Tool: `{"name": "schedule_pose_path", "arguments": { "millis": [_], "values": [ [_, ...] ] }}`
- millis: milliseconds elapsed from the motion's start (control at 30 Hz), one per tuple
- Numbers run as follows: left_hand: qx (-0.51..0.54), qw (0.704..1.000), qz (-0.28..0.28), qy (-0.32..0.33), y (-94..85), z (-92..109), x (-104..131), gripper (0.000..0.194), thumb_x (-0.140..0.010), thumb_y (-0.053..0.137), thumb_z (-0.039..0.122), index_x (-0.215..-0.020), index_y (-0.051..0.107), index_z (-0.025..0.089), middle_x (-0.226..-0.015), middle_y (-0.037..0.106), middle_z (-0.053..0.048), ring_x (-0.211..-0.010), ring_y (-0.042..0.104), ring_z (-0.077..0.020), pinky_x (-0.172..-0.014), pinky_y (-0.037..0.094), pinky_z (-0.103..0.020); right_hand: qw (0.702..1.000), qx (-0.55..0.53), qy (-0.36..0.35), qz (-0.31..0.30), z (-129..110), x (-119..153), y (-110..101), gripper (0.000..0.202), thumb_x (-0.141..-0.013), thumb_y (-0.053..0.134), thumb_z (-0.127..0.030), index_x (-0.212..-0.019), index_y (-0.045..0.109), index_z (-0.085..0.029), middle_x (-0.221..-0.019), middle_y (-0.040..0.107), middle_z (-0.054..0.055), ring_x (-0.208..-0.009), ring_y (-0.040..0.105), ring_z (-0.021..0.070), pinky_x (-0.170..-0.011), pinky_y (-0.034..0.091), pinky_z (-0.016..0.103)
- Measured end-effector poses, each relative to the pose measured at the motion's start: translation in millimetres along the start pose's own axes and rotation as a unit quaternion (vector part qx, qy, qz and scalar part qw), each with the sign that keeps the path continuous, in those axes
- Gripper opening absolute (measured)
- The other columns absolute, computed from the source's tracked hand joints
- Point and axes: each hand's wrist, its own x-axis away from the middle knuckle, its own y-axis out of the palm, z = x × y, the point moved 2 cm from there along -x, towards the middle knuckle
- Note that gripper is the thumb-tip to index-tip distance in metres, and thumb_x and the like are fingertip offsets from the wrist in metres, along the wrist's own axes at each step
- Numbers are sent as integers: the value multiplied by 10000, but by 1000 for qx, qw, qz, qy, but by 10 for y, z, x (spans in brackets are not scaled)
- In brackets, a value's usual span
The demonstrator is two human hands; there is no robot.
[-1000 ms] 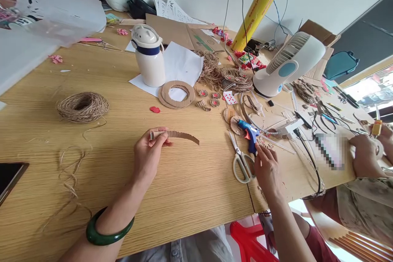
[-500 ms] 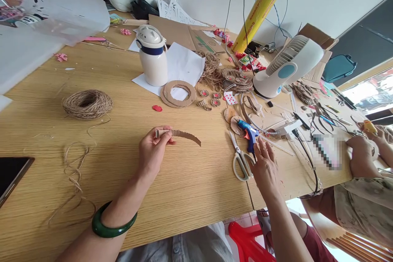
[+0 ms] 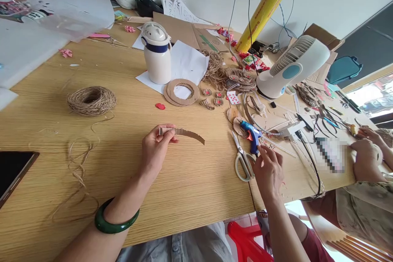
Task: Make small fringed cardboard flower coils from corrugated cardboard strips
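Note:
My left hand (image 3: pixel 156 147) pinches a narrow, curved strip of corrugated cardboard (image 3: pixel 192 134) between thumb and fingers, above the table. The strip's free end points right. My right hand (image 3: pixel 270 172) is beside the handle of a blue hot glue gun (image 3: pixel 253 138), fingers loosely bent and apart, with nothing seen in them. Whether its fingertips touch the handle is hard to tell. Scissors with pale handles (image 3: pixel 242 161) lie just left of the glue gun, whose nozzle is by round cardboard pieces (image 3: pixel 232 114).
A twine ball (image 3: pixel 92 101) and a phone (image 3: pixel 15 174) are at left. Behind stand a white flask (image 3: pixel 157 59), cardboard rings (image 3: pixel 168 95) and a white fan (image 3: pixel 294 67). Cables and a power strip (image 3: pixel 291 130) lie at right, near another person's hands (image 3: pixel 367 153).
My right hand's fingers have bent more beside the glue gun handle. My left hand keeps its hold on the cardboard strip. The whole view has shifted slightly.

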Motion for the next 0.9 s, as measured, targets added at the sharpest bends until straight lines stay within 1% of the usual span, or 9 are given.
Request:
{"name": "schedule_pose_path", "arguments": {
  "millis": [133, 333, 433, 500, 600, 700, 767, 833, 900],
  "values": [
    [-1, 1000, 1, -5, -2, -14, -9, 199, -740, 725, 317, -877, 719, 172, -689, 646, 15, -610, 640, -136, -682, 566, -290, 1000, 7, 1, 11, -8, 2, -17, 336, -921, 470, -136, -1144, 717, -184, -1096, 735, 105, -1040, 568, 307, -828, 513, 419],
    [-6, 1000, 3, -7, 4, -14, -6, 209, -734, 736, 327, -877, 725, 175, -654, 627, 23, -608, 637, -140, -663, 561, -283, 1000, 2, -15, -20, 32, 0, -5, 353, -888, 462, -92, -1090, 729, -205, -1100, 733, 101, -1099, 559, 301, -830, 512, 409],
    [-8, 1000, 4, -8, 3, -22, -7, 213, -728, 738, 330, -871, 724, 172, -663, 638, 18, -608, 637, -141, -667, 562, -288, 1000, -2, -9, -23, 6, 11, 5, 373, -890, 452, -107, -1135, 718, -197, -1109, 732, 101, -1076, 570, 297, -837, 509, 415],
    [-8, 1000, 2, -8, 3, -28, -10, 213, -726, 740, 327, -871, 725, 172, -678, 650, 13, -607, 636, -138, -670, 560, -287, 1000, 6, -2, -26, -23, 7, 18, 389, -895, 443, -126, -1173, 709, -182, -1065, 745, 98, -1034, 584, 296, -829, 508, 416],
    [-2, 1000, -1, -3, 3, -30, -15, 206, -727, 742, 322, -869, 727, 174, -705, 661, 10, -604, 633, -132, -667, 559, -282, 999, 18, 9, -25, -34, -46, 36, 403, -874, 440, -122, -1154, 725, -170, -1031, 754, 99, -1003, 587, 300, -791, 504, 411],
    [0, 1000, -2, -1, 3, -28, -19, 200, -731, 745, 325, -858, 725, 171, -790, 689, -8, -609, 633, -121, -670, 561, -275, 1000, 6, 26, -12, 1, -155, 35, 389, -841, 444, -106, -1062, 756, -182, -1038, 756, 89, -996, 588, 303, -753, 496, 403],
    [2, 1000, -12, -1, 8, -30, -17, 211, -734, 749, 330, -863, 723, 165, -851, 706, -23, -619, 642, -120, -671, 562, -274, 999, -7, 34, 9, -4, -246, 9, 362, -844, 455, -121, -1033, 758, -181, -1054, 751, 95, -1009, 593, 310, -777, 497, 419],
    [10, 999, -33, 0, 21, -30, -8, 234, -737, 755, 336, -887, 721, 160, -848, 708, -25, -631, 653, -126, -675, 563, -276, 998, -30, 40, 50, -88, -342, -37, 339, -870, 465, -154, -1064, 742, -174, -1112, 731, 116, -1056, 595, 319, -855, 494, 455],
    [20, 998, -64, 2, 43, -24, 11, 269, -745, 759, 341, -934, 719, 155, -774, 693, -10, -634, 662, -134, -688, 566, -284, 991, -102, 40, 71, -285, -440, -70, 323, -901, 471, -195, -1105, 722, -177, -1145, 716, 127, -1102, 601, 312, -955, 471, 489]
  ]
}}
